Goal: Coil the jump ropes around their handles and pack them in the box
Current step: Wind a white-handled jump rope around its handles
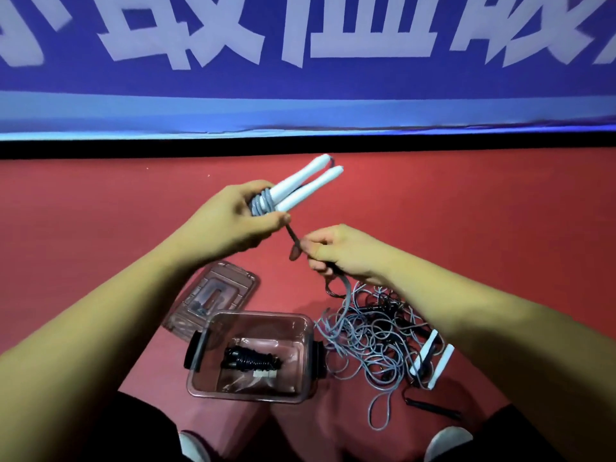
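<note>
Two white handles (301, 185) in left hand (230, 221), pointing up-right

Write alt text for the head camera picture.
A left hand holds two white handles partly wrapped in grey rope while the right hand pulls the rope taut. Below on the red floor: an open clear box holding a coiled black rope, its lid, and tangled ropes.

A: Which parts are lying hidden?
B: The left hand (230, 221) is covering the white handles' (301, 186) bases; the banner's (300, 45) lettering is running off the top edge, blurred.
A: And the shoes (446, 443)?
B: The bottom edge is cropping them.
</note>
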Demonstrator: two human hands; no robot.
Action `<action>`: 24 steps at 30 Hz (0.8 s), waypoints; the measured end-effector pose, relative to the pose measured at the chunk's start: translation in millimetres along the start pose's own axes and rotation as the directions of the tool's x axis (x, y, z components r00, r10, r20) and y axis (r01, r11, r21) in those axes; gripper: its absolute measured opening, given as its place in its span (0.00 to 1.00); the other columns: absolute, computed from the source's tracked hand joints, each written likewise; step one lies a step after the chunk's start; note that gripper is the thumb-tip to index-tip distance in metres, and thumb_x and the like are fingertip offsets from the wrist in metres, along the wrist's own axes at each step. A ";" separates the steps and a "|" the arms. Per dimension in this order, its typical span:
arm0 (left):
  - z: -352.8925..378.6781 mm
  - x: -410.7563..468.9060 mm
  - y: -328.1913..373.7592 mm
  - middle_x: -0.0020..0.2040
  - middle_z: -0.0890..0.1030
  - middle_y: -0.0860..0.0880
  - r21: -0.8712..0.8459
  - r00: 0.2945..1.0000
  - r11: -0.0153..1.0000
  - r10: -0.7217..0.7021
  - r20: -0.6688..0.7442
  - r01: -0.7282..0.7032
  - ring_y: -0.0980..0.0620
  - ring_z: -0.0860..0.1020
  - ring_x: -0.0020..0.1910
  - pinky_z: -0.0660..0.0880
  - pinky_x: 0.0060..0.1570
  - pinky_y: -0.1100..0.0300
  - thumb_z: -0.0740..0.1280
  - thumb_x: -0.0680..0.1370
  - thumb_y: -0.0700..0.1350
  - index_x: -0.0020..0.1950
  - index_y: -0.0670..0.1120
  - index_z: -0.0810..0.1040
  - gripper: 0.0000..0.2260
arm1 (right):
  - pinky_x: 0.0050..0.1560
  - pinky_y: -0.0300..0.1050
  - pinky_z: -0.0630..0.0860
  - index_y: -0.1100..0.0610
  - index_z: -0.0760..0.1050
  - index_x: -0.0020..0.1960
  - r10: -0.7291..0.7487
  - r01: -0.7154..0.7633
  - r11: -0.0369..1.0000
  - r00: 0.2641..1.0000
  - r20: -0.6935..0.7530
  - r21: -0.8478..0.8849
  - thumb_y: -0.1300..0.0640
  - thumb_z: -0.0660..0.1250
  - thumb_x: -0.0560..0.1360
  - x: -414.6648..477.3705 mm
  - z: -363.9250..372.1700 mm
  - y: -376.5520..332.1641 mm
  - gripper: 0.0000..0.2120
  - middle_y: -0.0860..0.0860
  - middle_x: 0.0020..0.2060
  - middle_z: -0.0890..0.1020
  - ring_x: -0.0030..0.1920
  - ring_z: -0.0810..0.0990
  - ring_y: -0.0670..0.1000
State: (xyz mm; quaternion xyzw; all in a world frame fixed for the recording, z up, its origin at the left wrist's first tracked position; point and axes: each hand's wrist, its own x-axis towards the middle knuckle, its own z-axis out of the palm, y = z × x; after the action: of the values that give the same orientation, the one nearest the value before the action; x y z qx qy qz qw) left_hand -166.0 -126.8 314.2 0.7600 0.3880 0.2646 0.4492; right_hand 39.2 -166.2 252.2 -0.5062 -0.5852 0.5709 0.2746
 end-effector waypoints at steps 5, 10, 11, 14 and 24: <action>-11.4 12.7 -21.3 0.30 0.78 0.46 0.289 0.983 0.943 -0.183 0.031 0.166 0.50 0.71 0.24 0.69 0.24 0.60 0.72 0.77 0.45 0.52 0.42 0.74 0.10 | 0.30 0.38 0.64 0.53 0.82 0.48 -0.083 0.027 0.868 0.992 -0.091 -0.496 0.52 0.61 0.81 -5.8 -3.6 -16.3 0.12 0.44 0.25 0.70 0.25 0.64 0.44; -5.3 18.5 -22.8 0.40 0.83 0.50 0.487 0.992 0.870 -0.115 0.048 0.077 0.54 0.75 0.29 0.70 0.30 0.62 0.72 0.77 0.46 0.57 0.50 0.75 0.11 | 0.37 0.46 0.69 0.51 0.78 0.42 -0.184 0.067 0.605 0.981 -0.057 -0.793 0.51 0.65 0.78 -15.9 3.8 -31.3 0.08 0.46 0.32 0.76 0.35 0.72 0.49; -1.1 19.1 -21.8 0.42 0.81 0.50 0.561 0.992 0.826 -0.108 0.062 0.055 0.52 0.75 0.32 0.69 0.33 0.59 0.72 0.76 0.46 0.59 0.49 0.76 0.13 | 0.37 0.47 0.67 0.52 0.76 0.41 -0.206 0.066 0.527 0.977 -0.052 -0.847 0.51 0.64 0.78 -18.5 5.2 -34.6 0.09 0.47 0.31 0.74 0.36 0.72 0.52; 15.7 19.6 -19.7 0.43 0.77 0.49 0.686 0.983 0.728 -0.141 0.120 0.020 0.47 0.74 0.41 0.65 0.38 0.57 0.72 0.76 0.49 0.59 0.47 0.75 0.14 | 0.38 0.45 0.65 0.52 0.78 0.45 -0.278 0.064 0.355 0.960 -0.040 -0.932 0.48 0.62 0.79 -25.6 4.9 -45.1 0.11 0.51 0.35 0.76 0.40 0.74 0.58; 49.5 5.6 -2.6 0.28 0.70 0.54 0.583 0.922 0.793 -0.074 0.379 -0.176 0.59 0.69 0.28 0.64 0.29 0.66 0.68 0.68 0.69 0.46 0.55 0.74 0.20 | 0.40 0.44 0.74 0.50 0.84 0.42 -0.286 0.109 0.563 0.956 -0.070 -0.819 0.45 0.74 0.70 -32.5 -33.3 -56.5 0.09 0.47 0.36 0.84 0.39 0.81 0.48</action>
State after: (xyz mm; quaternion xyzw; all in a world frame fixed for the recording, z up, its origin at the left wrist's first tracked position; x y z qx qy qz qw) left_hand -126.6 -145.0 289.6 0.9104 0.3357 -0.0148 0.2412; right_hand 64.4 -173.4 320.6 -0.5594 -0.8032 0.1558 0.1331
